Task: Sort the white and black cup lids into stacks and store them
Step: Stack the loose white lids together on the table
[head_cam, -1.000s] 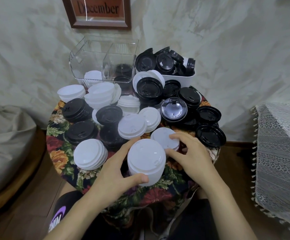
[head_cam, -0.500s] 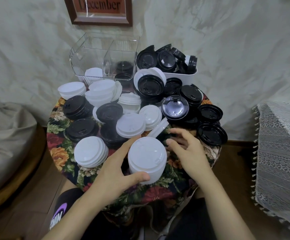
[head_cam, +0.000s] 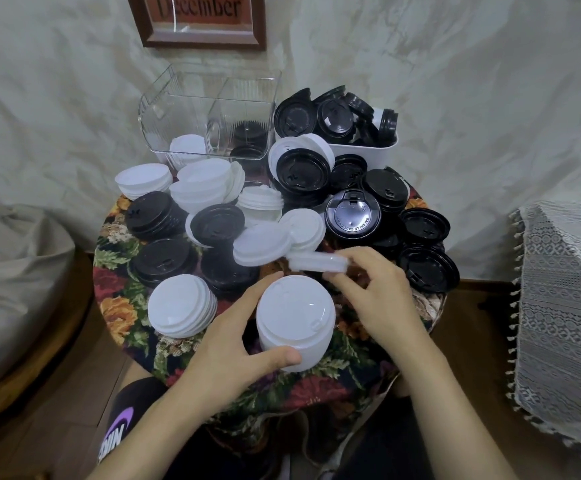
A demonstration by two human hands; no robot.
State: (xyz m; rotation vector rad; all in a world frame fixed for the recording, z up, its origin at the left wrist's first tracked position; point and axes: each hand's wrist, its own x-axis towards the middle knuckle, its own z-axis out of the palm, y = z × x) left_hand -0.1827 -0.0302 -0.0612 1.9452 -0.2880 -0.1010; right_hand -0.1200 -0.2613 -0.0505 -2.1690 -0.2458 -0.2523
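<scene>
Here the left hand (head_cam: 226,344) wraps the near white lid stack (head_cam: 296,323), thumb in front. Just beyond its far rim a single white lid (head_cam: 316,263) hangs nearly flat, pinched by the right hand (head_cam: 379,299). The far framed sign (head_cam: 199,8) reads "December"; one black lid (head_cam: 353,214) bears lettering too small to read.

At twelve o'clock the top edge cuts the framed sign (head_cam: 199,19), clipping the tops of its letters. The white lid (head_cam: 316,263) pinched by the right hand (head_cam: 379,296) is smeared by motion, its rim detail lost. The left hand (head_cam: 226,344) hides the nine o'clock side of the white stack (head_cam: 296,317) it grips. Ribbed walls of the clear bin (head_cam: 209,98) at eleven o'clock distort the lids inside. Raised lettering on a black lid (head_cam: 353,213) at one o'clock is too small to read. At three o'clock a lace cloth (head_cam: 566,289) runs off the right edge.
</scene>
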